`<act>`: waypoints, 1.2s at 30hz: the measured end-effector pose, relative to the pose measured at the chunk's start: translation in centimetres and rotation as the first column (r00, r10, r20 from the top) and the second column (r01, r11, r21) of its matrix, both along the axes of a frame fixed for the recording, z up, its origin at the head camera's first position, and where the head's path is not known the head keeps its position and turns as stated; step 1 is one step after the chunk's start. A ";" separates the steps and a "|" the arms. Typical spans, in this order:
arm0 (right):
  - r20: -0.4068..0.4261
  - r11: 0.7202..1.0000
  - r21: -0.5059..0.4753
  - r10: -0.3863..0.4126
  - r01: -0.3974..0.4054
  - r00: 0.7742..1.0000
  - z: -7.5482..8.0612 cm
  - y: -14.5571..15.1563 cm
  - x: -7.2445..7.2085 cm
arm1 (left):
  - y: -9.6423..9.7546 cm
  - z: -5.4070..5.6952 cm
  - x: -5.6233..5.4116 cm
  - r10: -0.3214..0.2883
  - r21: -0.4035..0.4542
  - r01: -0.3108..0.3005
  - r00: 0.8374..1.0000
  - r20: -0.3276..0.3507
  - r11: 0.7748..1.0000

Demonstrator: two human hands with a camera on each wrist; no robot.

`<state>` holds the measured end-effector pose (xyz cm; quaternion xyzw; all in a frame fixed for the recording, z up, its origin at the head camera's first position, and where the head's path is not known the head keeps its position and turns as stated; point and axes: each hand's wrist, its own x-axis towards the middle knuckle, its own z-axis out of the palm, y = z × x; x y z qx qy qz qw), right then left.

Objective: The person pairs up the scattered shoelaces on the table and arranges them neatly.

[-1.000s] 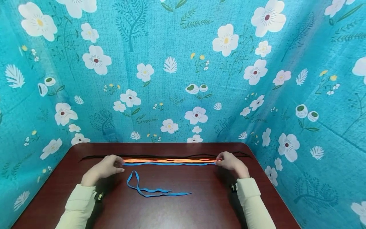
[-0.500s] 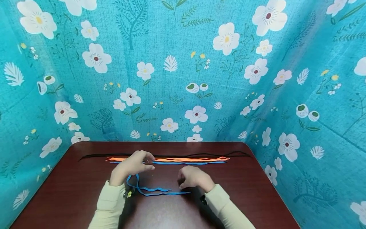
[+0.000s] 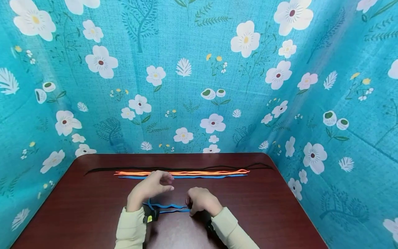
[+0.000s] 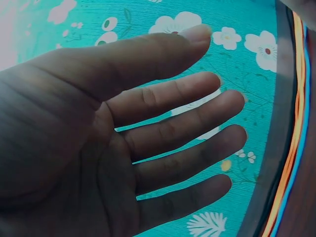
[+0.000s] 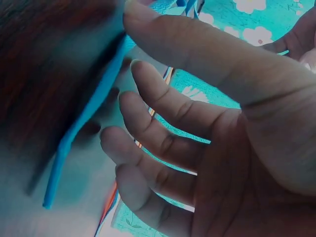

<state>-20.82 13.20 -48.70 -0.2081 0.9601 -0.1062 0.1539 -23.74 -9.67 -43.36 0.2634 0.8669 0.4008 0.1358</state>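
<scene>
A loose blue shoelace point(image 3: 169, 206) lies doubled on the table in the head view, its left part hidden behind the left forearm. My right hand point(image 3: 202, 201) is low over its right ends, fingers loosely bent. In the right wrist view the blue shoelace point(image 5: 94, 101) passes at the thumb tip, its end sticking out past the hand; the other fingers are apart from it. My left hand point(image 3: 152, 187) hovers left of the right one, fingers relaxed and holding nothing. Its spread fingers and bare palm show in the left wrist view.
Behind the hands, a straight blue shoelace point(image 3: 214, 177), a bundle of orange shoelaces point(image 3: 202, 172) and a black shoelace point(image 3: 121, 168) lie side by side across the dark red table point(image 3: 264, 207). A turquoise floral cloth point(image 3: 192, 103) hangs around the table's back and sides.
Both hands have left the ends of the straight orange and blue shoelaces and come inward. The right hand has moved left and down to the loose blue shoelace, which stays where it lay.
</scene>
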 end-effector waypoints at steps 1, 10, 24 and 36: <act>0.000 1.000 0.005 -0.004 0.004 1.000 0.0 -0.1 0.0 | 0.0 -0.1 0.0 0.003 0.001 -0.003 1.000 0.001 1.000; 0.010 0.999 0.013 -0.032 0.032 0.999 -0.2 -0.2 0.4 | 0.1 -0.8 0.1 0.006 0.002 -0.006 1.000 0.002 1.000; -0.097 0.963 -0.265 -0.066 0.038 0.993 2.5 1.3 0.2 | 1.3 -1.1 0.4 -0.045 -0.001 0.046 0.998 0.031 0.999; -0.155 0.903 -0.429 -0.113 0.036 0.981 5.8 2.1 0.7 | 3.3 -1.5 0.2 -0.130 0.019 0.130 0.992 0.005 0.991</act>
